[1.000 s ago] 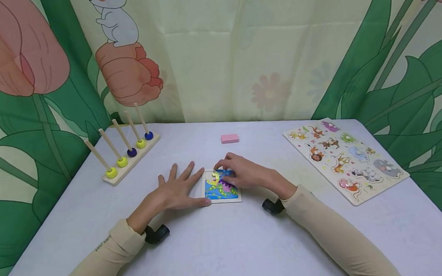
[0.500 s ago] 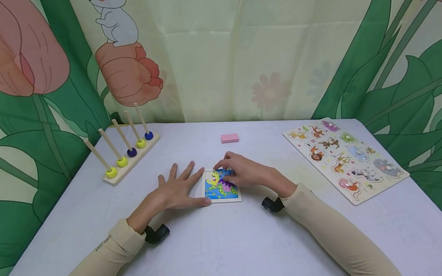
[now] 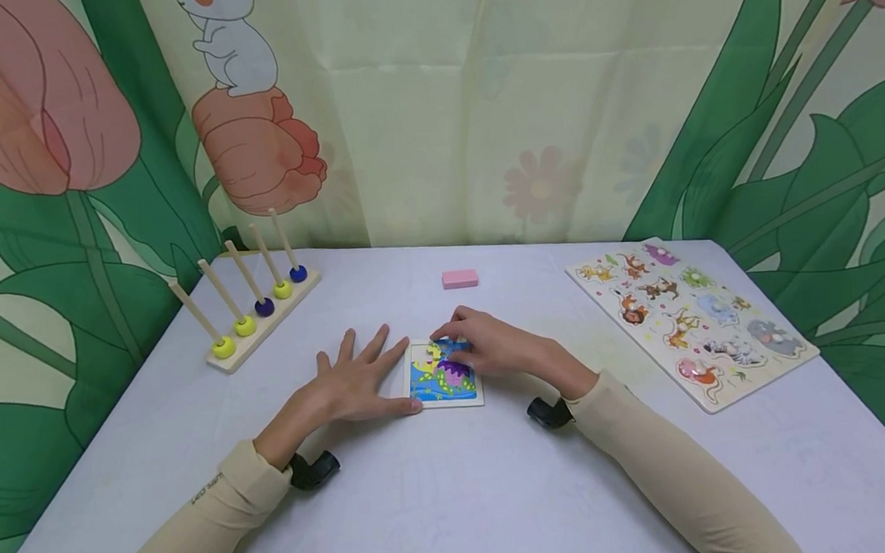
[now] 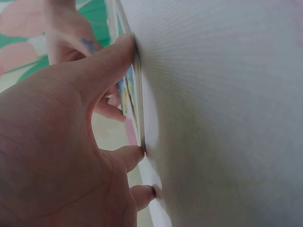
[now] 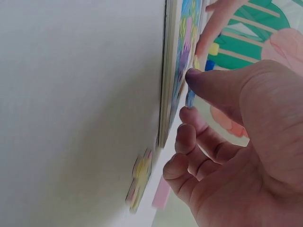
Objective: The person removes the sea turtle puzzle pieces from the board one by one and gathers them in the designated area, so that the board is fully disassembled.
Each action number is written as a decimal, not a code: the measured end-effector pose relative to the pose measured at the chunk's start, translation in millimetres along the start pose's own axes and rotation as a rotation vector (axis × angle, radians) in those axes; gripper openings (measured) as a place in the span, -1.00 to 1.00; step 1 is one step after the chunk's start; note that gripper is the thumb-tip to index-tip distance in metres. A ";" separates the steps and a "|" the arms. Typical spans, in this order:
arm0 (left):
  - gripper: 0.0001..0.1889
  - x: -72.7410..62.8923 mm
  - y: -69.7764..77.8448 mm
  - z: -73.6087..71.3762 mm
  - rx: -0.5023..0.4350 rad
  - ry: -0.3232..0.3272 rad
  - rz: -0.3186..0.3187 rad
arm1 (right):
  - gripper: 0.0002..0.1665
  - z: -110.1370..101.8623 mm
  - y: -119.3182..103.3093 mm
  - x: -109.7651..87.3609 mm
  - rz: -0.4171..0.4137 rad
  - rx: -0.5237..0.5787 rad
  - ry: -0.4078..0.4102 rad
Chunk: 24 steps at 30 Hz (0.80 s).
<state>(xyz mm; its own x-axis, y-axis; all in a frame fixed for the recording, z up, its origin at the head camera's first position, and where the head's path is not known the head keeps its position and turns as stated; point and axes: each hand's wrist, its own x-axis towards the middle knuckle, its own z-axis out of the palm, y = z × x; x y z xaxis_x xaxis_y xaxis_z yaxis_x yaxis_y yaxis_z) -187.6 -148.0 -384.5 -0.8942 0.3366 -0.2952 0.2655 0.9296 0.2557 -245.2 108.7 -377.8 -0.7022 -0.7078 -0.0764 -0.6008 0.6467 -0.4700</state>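
Note:
A small square dinosaur jigsaw puzzle in a pale frame lies at the middle of the table. My left hand rests beside it with fingers spread, thumb on the frame's lower left corner and index fingertip at its upper left edge. Over the upper right part my right hand pinches a blue puzzle piece between thumb and index finger. That piece stands tilted above the board in the right wrist view. A loose yellowish puzzle piece lies on the table near the board; the right hand hides it in the head view.
A pink block lies behind the puzzle. On the left stands a wooden peg rack with yellow and blue beads. An animal puzzle board lies on the right. A printed curtain hangs behind the white table.
The blue piece in my right fingers has tilted up a little from the board, and the right hand has shifted slightly. My left hand has stayed in place.

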 end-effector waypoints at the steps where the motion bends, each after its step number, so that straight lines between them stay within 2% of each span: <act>1: 0.10 -0.3 0.2 0.1 0.001 0.000 0.001 | -0.52 -0.4 0.8 -1.1 0.004 0.003 0.003; 5: 0.11 -0.7 1.5 0.1 0.004 -0.002 -0.003 | -0.52 -3.4 5.6 -6.6 0.024 0.009 0.017; 24: 0.10 0.4 1.3 0.9 -0.007 0.003 -0.015 | -0.52 -14.4 38.0 -41.5 0.011 -0.005 0.074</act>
<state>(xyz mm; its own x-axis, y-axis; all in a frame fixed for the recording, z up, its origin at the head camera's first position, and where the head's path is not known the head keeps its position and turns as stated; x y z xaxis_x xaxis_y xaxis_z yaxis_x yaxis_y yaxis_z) -187.4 -146.5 -385.1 -0.8990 0.3223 -0.2966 0.2495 0.9334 0.2580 -244.4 166.8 -379.9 -0.7352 -0.6777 -0.0163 -0.5944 0.6561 -0.4650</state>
